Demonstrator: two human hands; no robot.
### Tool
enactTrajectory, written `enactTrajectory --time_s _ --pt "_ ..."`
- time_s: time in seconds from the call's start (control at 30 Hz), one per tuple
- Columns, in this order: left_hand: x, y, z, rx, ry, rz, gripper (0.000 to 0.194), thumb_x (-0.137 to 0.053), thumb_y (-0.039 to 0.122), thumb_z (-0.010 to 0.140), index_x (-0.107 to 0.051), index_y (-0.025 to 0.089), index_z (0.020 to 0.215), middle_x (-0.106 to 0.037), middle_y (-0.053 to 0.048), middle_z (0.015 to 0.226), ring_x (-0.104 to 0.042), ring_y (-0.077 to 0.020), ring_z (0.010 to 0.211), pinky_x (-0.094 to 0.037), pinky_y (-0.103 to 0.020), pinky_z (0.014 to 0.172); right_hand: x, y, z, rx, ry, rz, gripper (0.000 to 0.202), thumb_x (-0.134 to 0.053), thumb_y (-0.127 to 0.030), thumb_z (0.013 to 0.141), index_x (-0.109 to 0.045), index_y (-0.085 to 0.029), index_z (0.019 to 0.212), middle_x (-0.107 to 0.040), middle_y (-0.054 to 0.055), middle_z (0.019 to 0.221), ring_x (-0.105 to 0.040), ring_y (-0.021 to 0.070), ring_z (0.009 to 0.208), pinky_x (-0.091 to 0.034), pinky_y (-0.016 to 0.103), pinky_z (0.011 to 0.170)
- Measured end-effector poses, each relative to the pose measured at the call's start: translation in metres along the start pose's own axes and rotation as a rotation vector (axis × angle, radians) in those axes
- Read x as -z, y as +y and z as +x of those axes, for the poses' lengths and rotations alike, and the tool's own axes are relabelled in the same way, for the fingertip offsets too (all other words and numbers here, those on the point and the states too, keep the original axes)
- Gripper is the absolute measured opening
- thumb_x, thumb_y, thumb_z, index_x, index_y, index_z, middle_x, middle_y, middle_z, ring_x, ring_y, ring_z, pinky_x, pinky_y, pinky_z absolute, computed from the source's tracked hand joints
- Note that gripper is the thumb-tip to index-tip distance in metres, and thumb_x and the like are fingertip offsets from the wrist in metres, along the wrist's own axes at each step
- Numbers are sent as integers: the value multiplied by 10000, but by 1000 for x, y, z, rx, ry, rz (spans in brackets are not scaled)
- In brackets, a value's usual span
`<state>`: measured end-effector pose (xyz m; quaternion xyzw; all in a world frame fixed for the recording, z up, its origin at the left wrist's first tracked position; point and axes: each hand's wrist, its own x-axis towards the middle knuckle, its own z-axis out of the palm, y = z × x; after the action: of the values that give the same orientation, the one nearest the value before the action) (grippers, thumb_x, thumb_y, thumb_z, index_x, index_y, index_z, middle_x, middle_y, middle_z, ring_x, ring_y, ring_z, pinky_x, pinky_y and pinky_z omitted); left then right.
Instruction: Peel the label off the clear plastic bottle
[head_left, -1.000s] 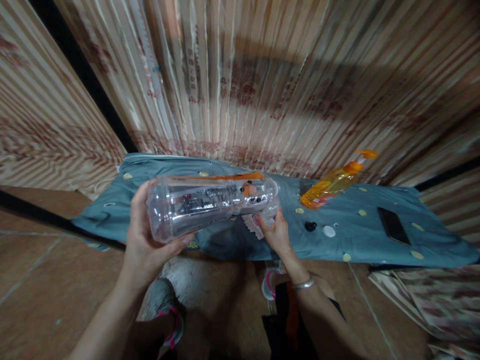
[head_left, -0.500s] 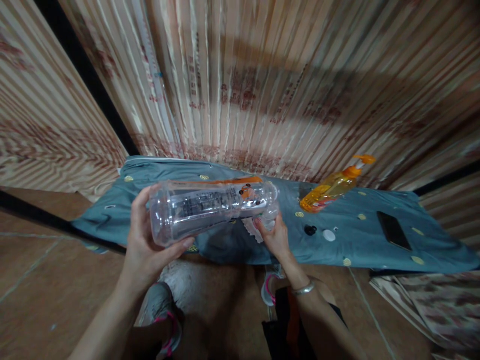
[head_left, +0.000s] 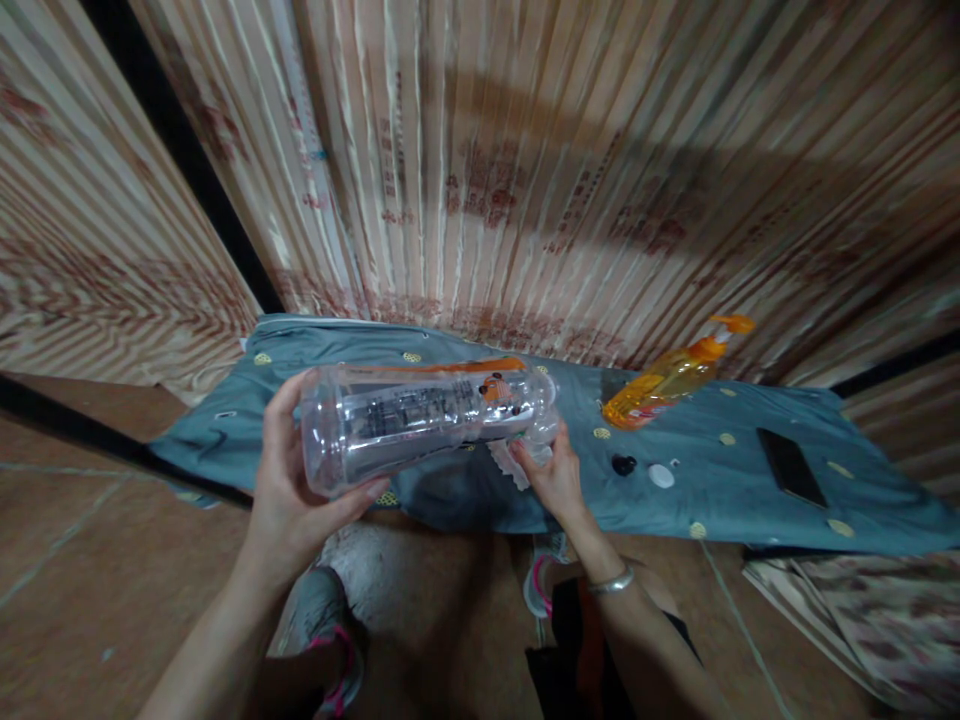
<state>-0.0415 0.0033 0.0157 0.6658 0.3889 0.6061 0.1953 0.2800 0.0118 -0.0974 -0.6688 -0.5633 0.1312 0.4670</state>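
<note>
A large clear plastic bottle [head_left: 405, 410] with an orange printed picture lies sideways in the air above the teal cloth. My left hand [head_left: 292, 480] is wrapped round its base end on the left. At the narrow end, my right hand [head_left: 555, 475] is closed on a small clear plastic piece [head_left: 544, 430] against the bottle's neck; I cannot make out its kind. A crumpled white tissue [head_left: 512, 465] shows just under the right fingers. To the right of that hand, a small black cap [head_left: 623, 464] and a white round lid [head_left: 661, 476] lie on the cloth.
An orange pump bottle [head_left: 664, 385] stands on the teal cloth [head_left: 465, 500] at the right, before a striped curtain [head_left: 480, 180]. A black phone [head_left: 791, 466] lies farther right. Dark poles [head_left: 187, 160] rise at the left. My shoes are on the floor below.
The view has shifted very slightly. Both hands keep the same hold, and the bottle stays nearly level with its neck to the right.
</note>
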Motion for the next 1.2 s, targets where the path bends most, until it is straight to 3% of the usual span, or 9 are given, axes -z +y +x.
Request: enactTrajectory --time_s 0.13,0.3,0.53,0.73,1.0,1.2 --pt "3 0 0 20 -23 16 1087 -941 561 618 -434 381 1562 -571 -110 1471 -670 -342 1241 -623 -509 982 2 0 0 14 -9 0 921 -729 -590 811 -391 -156 1551 -752 172 1251 -764 340 1077 -614 471 937" --pt "6 0 0 29 -44 40 1072 -928 576 627 -437 385 1561 -546 -118 1527 -582 -410 1385 -512 -621 1107 4 -3 1 41 -17 -18 890 -736 -604 802 -439 -165 1518 -757 168 1237 -764 347 1077 -624 465 909" --pt "6 4 1 11 -48 5 1051 -937 559 628 -462 369 1547 -596 -110 1452 -658 -350 1277 -623 -498 988 5 -3 0 97 -28 -39 677 -647 -618 875 -552 -179 1381 -763 160 1193 -751 338 1067 -605 479 928" --pt "4 5 3 -39 -30 -10 998 -930 522 664 -481 328 1535 -641 -100 1357 -697 -276 1154 -665 -382 873 7 -6 -1 71 -52 -32 657 -647 -623 879 -556 -176 1352 -776 152 1121 -761 330 959 -615 460 845" --pt "6 8 5 -47 -65 -4 996 -936 479 665 -475 311 1532 -673 -98 1300 -725 -279 1097 -680 -385 808 4 -3 -2 103 -14 -14 638 -640 -631 888 -559 -181 1333 -768 146 1116 -746 324 1020 -602 464 905" --pt "6 7 4 -28 -60 15 995 -924 504 679 -462 314 1540 -630 -108 1379 -697 -291 1168 -666 -403 871 4 -2 -1 128 3 -28 616 -635 -636 892 -601 -178 1303 -753 164 1155 -726 339 1072 -578 519 979"
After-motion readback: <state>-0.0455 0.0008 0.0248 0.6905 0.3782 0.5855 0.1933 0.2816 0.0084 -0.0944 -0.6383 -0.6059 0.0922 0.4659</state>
